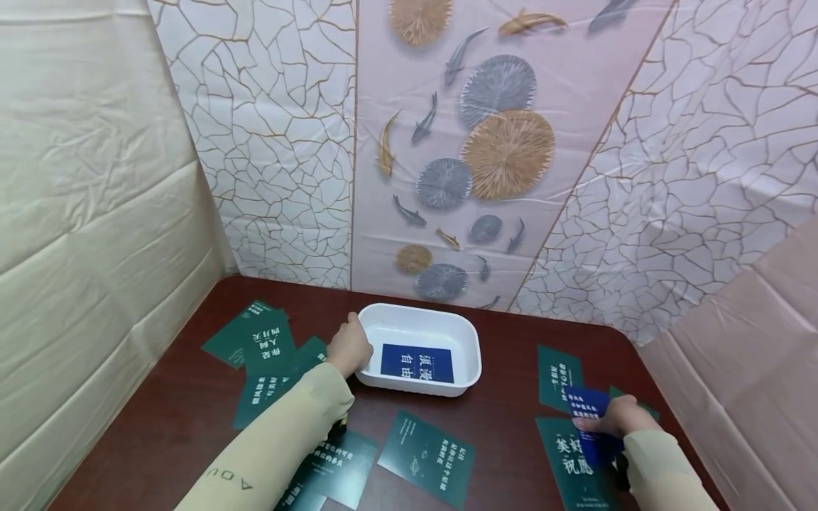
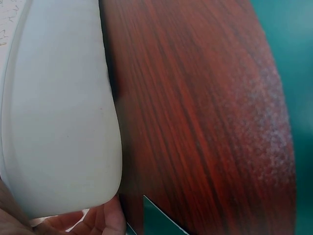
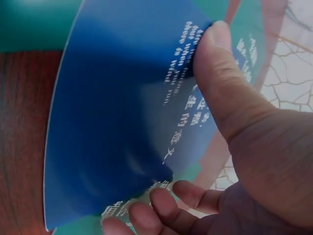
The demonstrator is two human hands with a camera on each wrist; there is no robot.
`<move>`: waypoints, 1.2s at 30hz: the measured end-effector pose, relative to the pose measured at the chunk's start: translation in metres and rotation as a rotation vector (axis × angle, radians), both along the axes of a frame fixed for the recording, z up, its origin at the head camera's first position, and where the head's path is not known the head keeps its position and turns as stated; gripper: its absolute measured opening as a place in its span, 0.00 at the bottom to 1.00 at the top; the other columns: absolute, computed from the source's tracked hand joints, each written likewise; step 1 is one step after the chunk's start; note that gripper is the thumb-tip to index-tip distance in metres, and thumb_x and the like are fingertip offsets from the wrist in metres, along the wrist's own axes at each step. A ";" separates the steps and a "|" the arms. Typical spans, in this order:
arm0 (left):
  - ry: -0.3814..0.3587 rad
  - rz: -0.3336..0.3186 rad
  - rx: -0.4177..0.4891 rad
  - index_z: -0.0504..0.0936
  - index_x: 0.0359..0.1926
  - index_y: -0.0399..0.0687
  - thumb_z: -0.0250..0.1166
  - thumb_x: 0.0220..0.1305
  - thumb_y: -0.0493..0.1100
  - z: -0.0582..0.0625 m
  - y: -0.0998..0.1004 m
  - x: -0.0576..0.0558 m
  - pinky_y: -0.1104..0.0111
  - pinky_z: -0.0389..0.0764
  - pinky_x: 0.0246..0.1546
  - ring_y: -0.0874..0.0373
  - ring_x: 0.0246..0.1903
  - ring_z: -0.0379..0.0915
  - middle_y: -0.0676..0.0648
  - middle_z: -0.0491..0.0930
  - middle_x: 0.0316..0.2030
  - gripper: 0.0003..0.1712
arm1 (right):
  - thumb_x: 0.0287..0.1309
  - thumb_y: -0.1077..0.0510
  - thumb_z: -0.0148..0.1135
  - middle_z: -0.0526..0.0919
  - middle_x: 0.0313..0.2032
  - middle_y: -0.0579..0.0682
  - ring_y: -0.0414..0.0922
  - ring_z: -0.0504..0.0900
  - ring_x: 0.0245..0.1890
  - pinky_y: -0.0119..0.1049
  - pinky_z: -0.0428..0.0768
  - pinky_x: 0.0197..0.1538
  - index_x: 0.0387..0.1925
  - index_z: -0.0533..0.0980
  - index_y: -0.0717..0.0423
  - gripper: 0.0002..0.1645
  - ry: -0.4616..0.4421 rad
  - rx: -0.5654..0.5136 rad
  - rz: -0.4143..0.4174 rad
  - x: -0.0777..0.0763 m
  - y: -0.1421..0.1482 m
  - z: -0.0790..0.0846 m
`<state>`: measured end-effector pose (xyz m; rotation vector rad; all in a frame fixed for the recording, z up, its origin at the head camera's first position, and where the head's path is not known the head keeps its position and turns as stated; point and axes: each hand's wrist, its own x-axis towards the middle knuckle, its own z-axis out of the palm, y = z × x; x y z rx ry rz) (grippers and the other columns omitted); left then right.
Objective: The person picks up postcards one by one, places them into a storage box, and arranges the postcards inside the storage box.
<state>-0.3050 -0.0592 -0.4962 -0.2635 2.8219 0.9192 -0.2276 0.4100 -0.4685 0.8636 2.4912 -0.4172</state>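
Note:
A white plastic tray (image 1: 415, 387) stands near the back of the table, with a blue card (image 1: 417, 363) lying flat inside. My left hand (image 1: 349, 346) grips the tray's left end; in the left wrist view its fingers (image 2: 113, 215) curl against the tray wall (image 2: 58, 117). On the right, my right hand (image 1: 618, 417) pinches another blue card (image 1: 584, 403) with white print. That card bows in the grip, thumb (image 3: 220, 73) across its face and fingers around the edge. It overlaps green cards (image 1: 565, 461) beneath it in the head view.
Several green cards (image 1: 271, 344) overlap at the left of the dark red table (image 1: 505, 383). More lie in front, including a green card (image 1: 428, 454) before the tray and others partly hidden by the left sleeve (image 1: 275, 440). Patterned cloth (image 1: 287, 142) hangs behind the table.

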 end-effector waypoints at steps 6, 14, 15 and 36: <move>0.015 0.016 -0.005 0.51 0.70 0.35 0.63 0.60 0.37 0.004 -0.003 0.001 0.49 0.78 0.43 0.43 0.45 0.76 0.34 0.74 0.52 0.42 | 0.39 0.32 0.74 0.68 0.45 0.77 0.64 0.70 0.48 0.54 0.71 0.58 0.56 0.42 0.83 0.73 0.008 -0.035 -0.030 -0.008 -0.004 0.000; 0.014 0.010 0.005 0.49 0.71 0.35 0.63 0.61 0.38 0.002 -0.004 0.001 0.48 0.77 0.46 0.42 0.48 0.75 0.33 0.72 0.55 0.43 | 0.27 0.27 0.74 0.67 0.44 0.76 0.62 0.71 0.45 0.56 0.73 0.55 0.57 0.47 0.86 0.79 0.020 0.032 0.089 -0.036 0.040 -0.050; 0.014 0.010 0.005 0.49 0.71 0.35 0.63 0.61 0.38 0.001 -0.004 0.001 0.48 0.77 0.46 0.42 0.48 0.75 0.33 0.72 0.55 0.44 | 0.25 0.27 0.75 0.68 0.44 0.75 0.61 0.73 0.44 0.57 0.74 0.53 0.57 0.49 0.86 0.79 0.029 0.022 0.106 -0.039 0.046 -0.057; 0.019 0.002 0.007 0.50 0.72 0.35 0.63 0.61 0.37 0.004 0.002 0.006 0.47 0.77 0.45 0.42 0.48 0.75 0.33 0.73 0.54 0.44 | 0.38 0.33 0.74 0.69 0.48 0.77 0.63 0.72 0.50 0.53 0.72 0.58 0.59 0.46 0.84 0.73 -0.054 0.033 -0.016 -0.027 0.027 -0.035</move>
